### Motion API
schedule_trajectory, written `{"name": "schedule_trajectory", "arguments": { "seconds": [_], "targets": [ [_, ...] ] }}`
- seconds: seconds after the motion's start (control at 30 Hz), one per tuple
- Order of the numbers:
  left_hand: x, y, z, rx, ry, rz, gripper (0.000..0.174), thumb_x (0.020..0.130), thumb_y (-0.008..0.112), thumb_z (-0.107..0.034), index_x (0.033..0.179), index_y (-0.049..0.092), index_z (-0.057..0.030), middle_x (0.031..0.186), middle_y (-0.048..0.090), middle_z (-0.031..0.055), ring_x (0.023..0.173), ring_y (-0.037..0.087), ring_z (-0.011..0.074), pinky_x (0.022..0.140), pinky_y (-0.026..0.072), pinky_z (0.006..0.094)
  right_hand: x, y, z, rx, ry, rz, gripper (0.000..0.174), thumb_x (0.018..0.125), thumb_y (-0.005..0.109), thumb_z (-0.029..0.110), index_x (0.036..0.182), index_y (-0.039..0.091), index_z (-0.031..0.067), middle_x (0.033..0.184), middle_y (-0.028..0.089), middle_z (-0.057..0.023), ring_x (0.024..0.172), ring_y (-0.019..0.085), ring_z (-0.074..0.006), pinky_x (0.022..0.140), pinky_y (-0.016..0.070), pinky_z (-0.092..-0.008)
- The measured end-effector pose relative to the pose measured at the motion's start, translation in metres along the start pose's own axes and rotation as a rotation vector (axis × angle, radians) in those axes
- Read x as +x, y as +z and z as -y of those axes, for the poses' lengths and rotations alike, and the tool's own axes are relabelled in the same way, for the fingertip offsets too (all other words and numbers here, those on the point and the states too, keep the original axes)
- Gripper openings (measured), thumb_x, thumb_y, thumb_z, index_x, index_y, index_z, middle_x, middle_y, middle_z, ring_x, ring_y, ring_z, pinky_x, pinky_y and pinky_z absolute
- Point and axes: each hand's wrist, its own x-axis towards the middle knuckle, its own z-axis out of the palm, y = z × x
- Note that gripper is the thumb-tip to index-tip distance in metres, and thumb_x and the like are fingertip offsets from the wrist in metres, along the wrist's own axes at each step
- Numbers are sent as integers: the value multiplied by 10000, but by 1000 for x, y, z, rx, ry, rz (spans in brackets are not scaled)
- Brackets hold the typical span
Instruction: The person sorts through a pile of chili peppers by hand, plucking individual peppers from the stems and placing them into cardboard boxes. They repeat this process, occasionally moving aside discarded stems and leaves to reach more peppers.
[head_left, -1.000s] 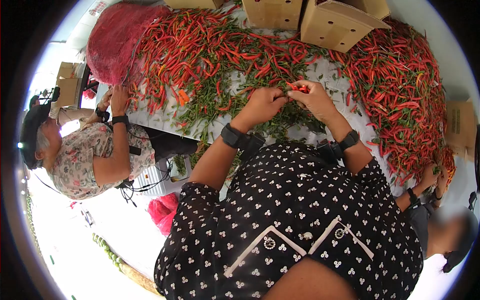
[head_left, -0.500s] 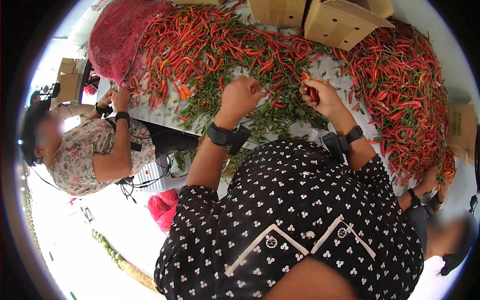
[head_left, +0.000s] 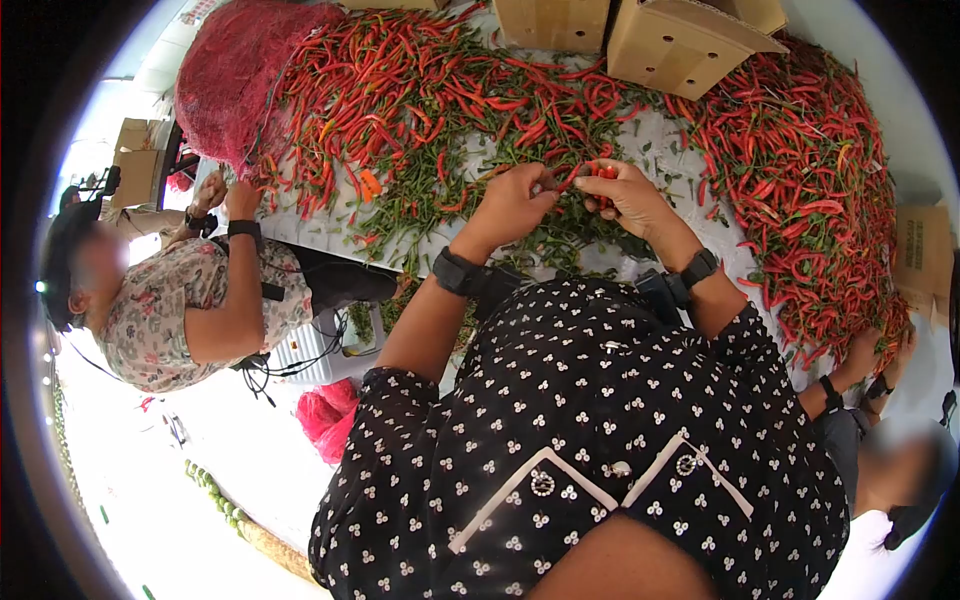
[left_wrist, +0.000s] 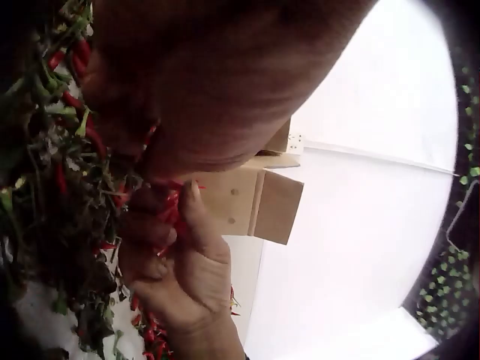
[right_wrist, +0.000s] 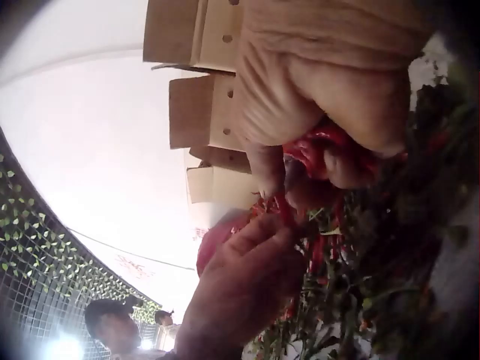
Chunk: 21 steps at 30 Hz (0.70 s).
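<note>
In the head view the left hand (head_left: 513, 207) pinches a red chili (head_left: 567, 182) at its end, close beside the right hand (head_left: 632, 202). Several red chilies (head_left: 606, 173) lie in the curled fingers of the right hand. Seen from the right wrist, the held chilies (right_wrist: 322, 150) are bunched in the right palm, and the left hand (right_wrist: 244, 289) has its fingertips on a chili between the hands. Below both hands spread green stems and leaves (head_left: 570, 240) mixed with red chilies. The left wrist view shows the right hand (left_wrist: 184, 270) curled round red chilies.
A large chili heap (head_left: 800, 190) covers the table's right side, and another pile (head_left: 390, 90) lies left of centre. Cardboard boxes (head_left: 680, 50) stand at the back. A red mesh sack (head_left: 235, 85) is at the back left. People (head_left: 190, 310) stand at both sides.
The hands came apart half a second ago, the left moving leftward over the pile; now the left hand is back beside the right, pinching a chili. The camera view has shifted slightly.
</note>
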Motion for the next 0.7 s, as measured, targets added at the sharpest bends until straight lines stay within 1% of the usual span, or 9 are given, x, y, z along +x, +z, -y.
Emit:
{"name": "schedule_trajectory", "arguments": {
  "seconds": [0.03,0.1,0.33,0.4,0.43,0.53,0.57,0.63,0.7],
  "targets": [
    [1,3,0,1,-1,-1,157,744,593,-136,835,576,-9,723,581,115,602,563,238,603,455,339,0,4,2,-44,-13,-5,138,786,637,135,874,556,67,713,551,11,548,518,-60,397,312,-183],
    [3,6,-3,-313,-104,94,152,779,577,-109,862,552,15,753,595,84,651,570,150,594,448,297,0,6,5,-59,-29,14,132,785,639,136,861,559,64,689,544,15,534,498,-56,404,310,-182],
    [3,-1,-6,-507,-312,168,146,781,568,-75,882,526,21,770,597,48,712,575,118,605,449,251,5,1,1,-95,-141,2,131,782,639,132,857,585,38,637,528,18,520,454,-49,435,315,-205],
    [5,7,3,-385,-128,20,143,759,583,-81,852,532,15,747,600,63,677,573,131,580,448,280,5,5,2,-275,-230,-24,128,781,638,130,844,589,29,637,534,12,522,454,-48,439,322,-210],
    [6,7,0,-385,-130,19,143,759,583,-81,852,532,15,747,600,63,677,573,131,580,448,280,5,8,2,-455,-320,-50,127,780,638,127,831,593,20,637,540,5,524,455,-46,443,329,-216],
    [11,5,-11,-14,-117,-143,177,681,621,-113,811,569,-5,683,603,124,615,598,223,567,470,339,0,19,10,-589,-427,-71,125,786,630,130,798,595,10,635,547,-2,535,455,-40,447,333,-217],
    [13,4,-11,101,-102,-187,169,683,606,-116,821,583,-21,688,601,146,630,597,263,571,471,362,-2,18,12,-589,-427,-71,125,786,630,130,798,595,10,635,547,-2,535,455,-40,447,333,-217],
    [13,3,-9,217,-89,-236,168,685,590,-120,831,597,-36,693,599,168,645,597,303,576,473,385,-4,11,18,-253,-370,-56,143,798,623,160,810,585,23,623,537,-1,530,448,-43,444,319,-217],
    [10,2,-1,262,-67,-38,207,703,561,-153,882,615,-67,714,603,170,678,587,333,589,470,413,-8,2,25,-100,-341,-58,153,806,618,181,806,573,35,622,526,-1,521,442,-50,440,306,-216]
  ]
}}
